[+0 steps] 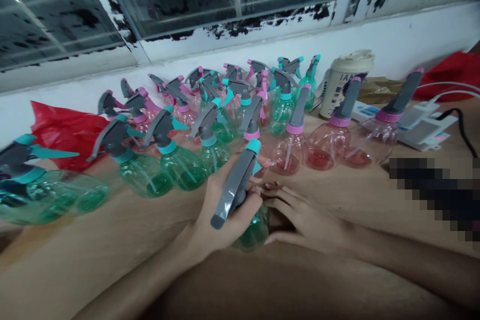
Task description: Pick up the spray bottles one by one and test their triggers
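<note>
A green spray bottle [252,234] with a grey and turquoise trigger head [237,185] stands on the table in front of me. My left hand [221,205] is wrapped around its neck, just under the head. On the bottle's right side, my right hand [300,215] curves against the clear body, thumb low and fingers higher up; part of its contact is hidden. Just beyond are more green spray bottles [183,170] with turquoise collars. Pink spray bottles [288,152] with grey heads stand behind and to the right.
Several more bottles crowd towards the wall. Red plastic bags [67,132] lie at left and far right. A paper coffee cup [343,82] stands at the back, beside a white power strip [423,127] with cables. A pixelated dark object [442,195] is at right.
</note>
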